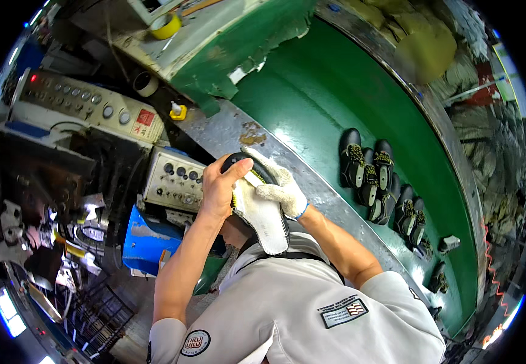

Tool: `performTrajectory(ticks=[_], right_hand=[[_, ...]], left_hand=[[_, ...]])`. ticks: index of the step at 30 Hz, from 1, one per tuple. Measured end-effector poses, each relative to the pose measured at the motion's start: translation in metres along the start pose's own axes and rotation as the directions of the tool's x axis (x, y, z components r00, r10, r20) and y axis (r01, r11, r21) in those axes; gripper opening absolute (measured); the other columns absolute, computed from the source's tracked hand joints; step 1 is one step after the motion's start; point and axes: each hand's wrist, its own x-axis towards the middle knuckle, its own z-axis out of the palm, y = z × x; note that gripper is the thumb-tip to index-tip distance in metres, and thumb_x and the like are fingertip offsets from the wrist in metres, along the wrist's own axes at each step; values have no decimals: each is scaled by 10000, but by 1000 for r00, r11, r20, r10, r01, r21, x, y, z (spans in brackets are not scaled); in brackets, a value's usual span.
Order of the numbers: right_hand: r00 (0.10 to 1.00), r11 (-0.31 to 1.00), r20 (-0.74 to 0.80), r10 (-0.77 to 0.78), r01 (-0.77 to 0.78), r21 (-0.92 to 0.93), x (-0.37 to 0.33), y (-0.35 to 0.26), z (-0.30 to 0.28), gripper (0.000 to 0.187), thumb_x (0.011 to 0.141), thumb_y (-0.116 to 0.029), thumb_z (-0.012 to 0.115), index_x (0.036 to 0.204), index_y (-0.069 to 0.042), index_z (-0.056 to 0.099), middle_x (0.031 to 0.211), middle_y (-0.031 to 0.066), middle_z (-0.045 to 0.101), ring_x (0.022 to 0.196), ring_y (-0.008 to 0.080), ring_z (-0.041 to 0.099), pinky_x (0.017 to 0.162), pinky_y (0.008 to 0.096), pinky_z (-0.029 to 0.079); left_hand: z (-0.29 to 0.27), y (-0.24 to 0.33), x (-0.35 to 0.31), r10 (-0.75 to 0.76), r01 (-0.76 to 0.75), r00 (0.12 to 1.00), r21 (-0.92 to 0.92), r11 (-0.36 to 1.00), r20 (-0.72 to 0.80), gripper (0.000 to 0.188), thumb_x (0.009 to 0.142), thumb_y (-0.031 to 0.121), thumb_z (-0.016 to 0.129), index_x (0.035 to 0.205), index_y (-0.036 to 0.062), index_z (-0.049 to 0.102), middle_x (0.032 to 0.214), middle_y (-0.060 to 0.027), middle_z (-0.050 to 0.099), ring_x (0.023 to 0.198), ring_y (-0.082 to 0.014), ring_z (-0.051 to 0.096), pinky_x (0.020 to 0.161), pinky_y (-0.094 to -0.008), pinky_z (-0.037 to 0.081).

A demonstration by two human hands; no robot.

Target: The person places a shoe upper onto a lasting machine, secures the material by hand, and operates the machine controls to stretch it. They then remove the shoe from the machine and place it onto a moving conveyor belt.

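Shoe [246, 162] held up at chest height, black, with a pale insole showing. Left hand [217, 188], bare, wraps the heel end, thumb laid over the top; grip closed on the shoe. Right hand [281, 185], in a white knit glove, presses on the shoe from the far side, fingers spread over the upper; a white cloth [263, 221] hangs down from under that grip, over the chest. Whether the gloved fingers pinch the cloth or only the shoe, cannot tell.

Just beyond the grip, a grey metal rim [335, 200] runs slantwise. Past the rim, to the right of the grip, a green belt [311, 97] carries a cluster of black shoes [375, 173] with yellow-flecked laces, well apart from the held one. Left of the grip, close by, a grey control box [172, 179] with knobs; farther left and up, a longer panel [87, 106] with dials. Tape roll [166, 25], yellow, lies on the green worktop [238, 42] far above the grip.
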Motion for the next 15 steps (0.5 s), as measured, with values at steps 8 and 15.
performTrajectory(ticks=[8, 15], right_hand=[[986, 986, -130, 101, -82, 144, 15, 26, -101, 798, 862, -244, 724, 1549, -13, 390, 1301, 107, 641, 1067, 141, 626, 953, 312, 497], [819, 741, -517, 249, -505, -443, 24, -6, -253, 728, 832, -508, 721, 1309, 32, 624, 1099, 181, 731, 1027, 264, 691, 921, 355, 530]], left_hand=[[40, -40, 95, -210, 202, 977, 177, 963, 26, 423, 950, 364, 731, 1019, -53, 704, 944, -97, 712, 844, -168, 660, 782, -296, 508], [-25, -62, 92, 65, 48, 981, 548, 835, -184, 534, 1018, 327, 632, 1378, -60, 556, 1285, -182, 651, 1193, -254, 631, 1006, -345, 484]])
